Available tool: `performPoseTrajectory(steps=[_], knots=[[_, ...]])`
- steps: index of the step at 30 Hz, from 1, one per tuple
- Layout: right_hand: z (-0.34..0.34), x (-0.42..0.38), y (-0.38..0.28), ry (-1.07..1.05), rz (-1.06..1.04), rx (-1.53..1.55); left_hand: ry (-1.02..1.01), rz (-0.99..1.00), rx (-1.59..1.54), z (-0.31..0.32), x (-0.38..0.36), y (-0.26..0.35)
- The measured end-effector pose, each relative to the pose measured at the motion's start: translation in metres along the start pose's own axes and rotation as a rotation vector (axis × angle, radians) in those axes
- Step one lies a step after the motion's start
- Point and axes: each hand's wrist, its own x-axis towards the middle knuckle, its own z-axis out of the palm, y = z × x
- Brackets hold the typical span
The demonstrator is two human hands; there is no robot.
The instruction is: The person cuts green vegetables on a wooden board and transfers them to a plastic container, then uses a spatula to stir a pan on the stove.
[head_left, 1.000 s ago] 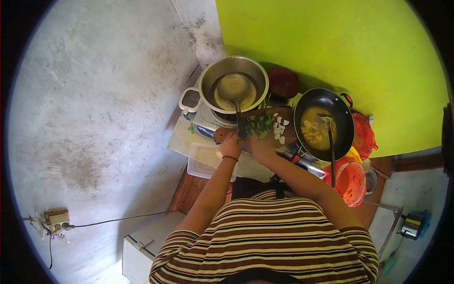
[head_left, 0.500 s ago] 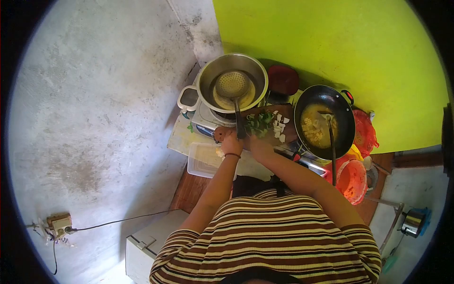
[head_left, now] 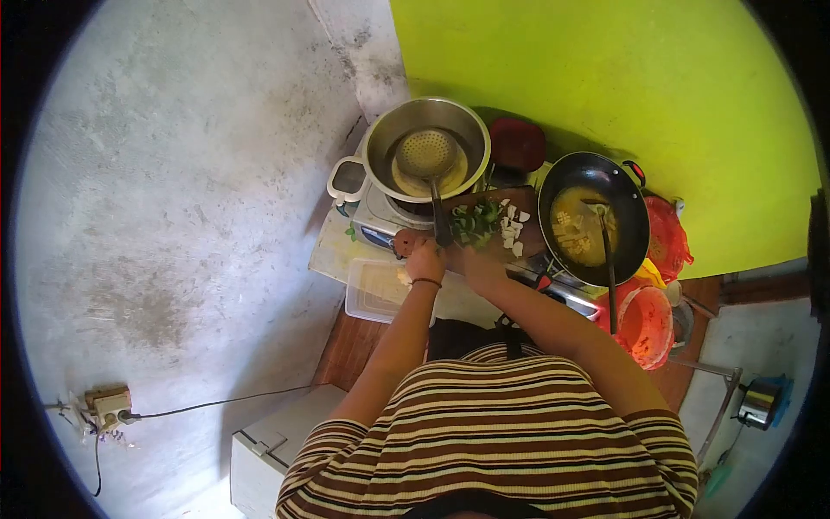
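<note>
My left hand (head_left: 425,262) is closed at the left end of the brown cutting board (head_left: 532,232), just below the black ladle handle; what its fingers grip is too small to make out. Beside it on the right, my right hand (head_left: 481,270) is smeared by motion, and its fingers and anything in them cannot be told. Cut green vegetables (head_left: 474,223) and white pieces (head_left: 513,232) lie on the board beyond my hands. A perforated ladle (head_left: 426,154) rests in the steel pot (head_left: 378,154) behind them.
A black wok (head_left: 635,221) with yellowish liquid, pieces and a spatula (head_left: 609,259) stands at the right. A clear plastic container (head_left: 367,303) is at the front left. Red baskets (head_left: 647,324) lie right of the wok, and a dark red bowl (head_left: 517,144) sits behind the board.
My right hand has shifted slightly to the right and down and is more blurred. My left hand stays at nearly the same place on the board.
</note>
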Motion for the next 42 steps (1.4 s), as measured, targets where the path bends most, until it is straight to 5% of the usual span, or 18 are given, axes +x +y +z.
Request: performPoseTrajectory(steps=[11,20,42], knots=[[-0.006,-0.005,0.007,0.027,-0.06,-0.068,0.034,0.166,-0.071,0.005,-0.001,-0.007],[-0.012,-0.008,-0.002,0.017,-0.07,-0.087,0.063,-0.094,-0.25,0.002,0.004,0.008],[0.002,0.009,-0.01,-0.001,-0.001,0.049,0.101,-0.06,-0.24,0.008,-0.006,-0.005]])
